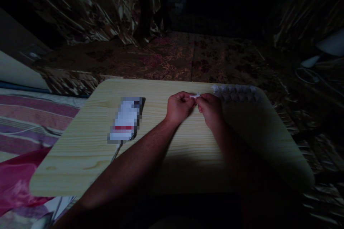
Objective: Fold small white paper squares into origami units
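Observation:
Both my hands meet over the far middle of a light wooden table (88,157). My left hand (178,108) and my right hand (211,109) are closed, pinching a small white piece of paper (194,96) between their fingertips. Just right of them, along the table's far edge, lies a row of several small white folded paper pieces (236,93).
A phone (125,120) with a cable lies on the table's left part. Striped and pink cloth (21,139) lies to the left. Dark patterned fabric (172,57) covers the floor and hangs behind. White cables and a pale object (311,68) sit far right.

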`<state>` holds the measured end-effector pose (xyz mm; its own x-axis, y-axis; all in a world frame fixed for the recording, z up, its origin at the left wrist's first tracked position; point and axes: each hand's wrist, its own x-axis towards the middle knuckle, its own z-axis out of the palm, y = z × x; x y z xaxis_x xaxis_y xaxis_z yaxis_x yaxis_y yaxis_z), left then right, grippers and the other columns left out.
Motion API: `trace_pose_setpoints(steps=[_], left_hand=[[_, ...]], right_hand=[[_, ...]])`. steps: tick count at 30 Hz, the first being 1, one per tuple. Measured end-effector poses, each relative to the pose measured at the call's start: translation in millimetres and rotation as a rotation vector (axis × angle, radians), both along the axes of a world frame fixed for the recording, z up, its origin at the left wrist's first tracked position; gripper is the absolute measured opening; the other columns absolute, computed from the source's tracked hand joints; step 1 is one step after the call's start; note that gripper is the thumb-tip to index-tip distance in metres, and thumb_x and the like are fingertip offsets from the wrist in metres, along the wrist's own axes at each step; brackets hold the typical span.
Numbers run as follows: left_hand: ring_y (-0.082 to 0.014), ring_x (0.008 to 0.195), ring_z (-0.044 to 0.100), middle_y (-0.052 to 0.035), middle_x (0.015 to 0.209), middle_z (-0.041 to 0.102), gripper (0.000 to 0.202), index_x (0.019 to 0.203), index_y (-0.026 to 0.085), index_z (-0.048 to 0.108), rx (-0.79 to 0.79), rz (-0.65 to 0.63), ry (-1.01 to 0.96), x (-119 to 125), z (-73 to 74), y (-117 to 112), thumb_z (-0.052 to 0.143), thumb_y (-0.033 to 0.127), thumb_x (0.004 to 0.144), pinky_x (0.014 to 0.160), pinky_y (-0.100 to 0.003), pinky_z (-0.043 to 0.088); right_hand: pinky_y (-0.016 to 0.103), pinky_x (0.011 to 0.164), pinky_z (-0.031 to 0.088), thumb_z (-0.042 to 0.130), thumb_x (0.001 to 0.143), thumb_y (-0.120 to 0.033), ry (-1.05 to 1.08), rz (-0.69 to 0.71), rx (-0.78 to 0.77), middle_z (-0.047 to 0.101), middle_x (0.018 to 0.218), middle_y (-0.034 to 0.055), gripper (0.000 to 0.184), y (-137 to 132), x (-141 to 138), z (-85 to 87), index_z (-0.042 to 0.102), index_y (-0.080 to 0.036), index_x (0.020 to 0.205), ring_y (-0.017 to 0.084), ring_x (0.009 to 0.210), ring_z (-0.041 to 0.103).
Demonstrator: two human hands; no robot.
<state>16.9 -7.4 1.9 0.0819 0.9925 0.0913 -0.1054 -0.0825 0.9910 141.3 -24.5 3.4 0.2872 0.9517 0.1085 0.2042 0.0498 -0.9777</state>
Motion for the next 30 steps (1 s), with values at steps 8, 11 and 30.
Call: trace_pose_setpoints(steps=[8,11,30], left_hand=[[-0.0120,0.057,0.063,-0.0030,0.066,0.072,0.018,0.077,0.014,0.071,-0.038,-0.002,-0.036,1.2,3.5,-0.9,0.075,0.029,0.069,0.052,-0.020,0.046],[-0.0117,0.057,0.063,-0.0032,0.066,0.072,0.019,0.079,0.014,0.071,-0.038,-0.015,-0.038,0.8,1.9,-0.3,0.076,0.030,0.070,0.052,-0.020,0.046],[-0.0124,0.061,0.067,-0.0037,0.069,0.073,0.024,0.079,0.014,0.072,-0.082,-0.056,-0.116,0.7,0.6,1.1,0.080,0.033,0.067,0.060,-0.022,0.053]], right_hand=[[0.024,0.048,0.032,0.062,0.070,-0.033,0.012,-0.020,0.011,0.049,0.047,-0.0057,0.016,-1.3,-1.3,2.7,0.061,-0.019,0.063,0.010,0.048,0.042],[0.023,0.050,0.033,0.061,0.070,-0.034,-0.010,-0.027,0.005,0.050,0.048,-0.0052,0.017,-0.8,-1.0,2.3,0.062,-0.019,0.063,0.011,0.049,0.044],[0.023,0.051,0.035,0.062,0.068,-0.032,0.023,-0.044,-0.003,0.049,0.045,-0.0056,0.015,1.7,-1.4,1.1,0.062,-0.018,0.064,0.011,0.049,0.045]])
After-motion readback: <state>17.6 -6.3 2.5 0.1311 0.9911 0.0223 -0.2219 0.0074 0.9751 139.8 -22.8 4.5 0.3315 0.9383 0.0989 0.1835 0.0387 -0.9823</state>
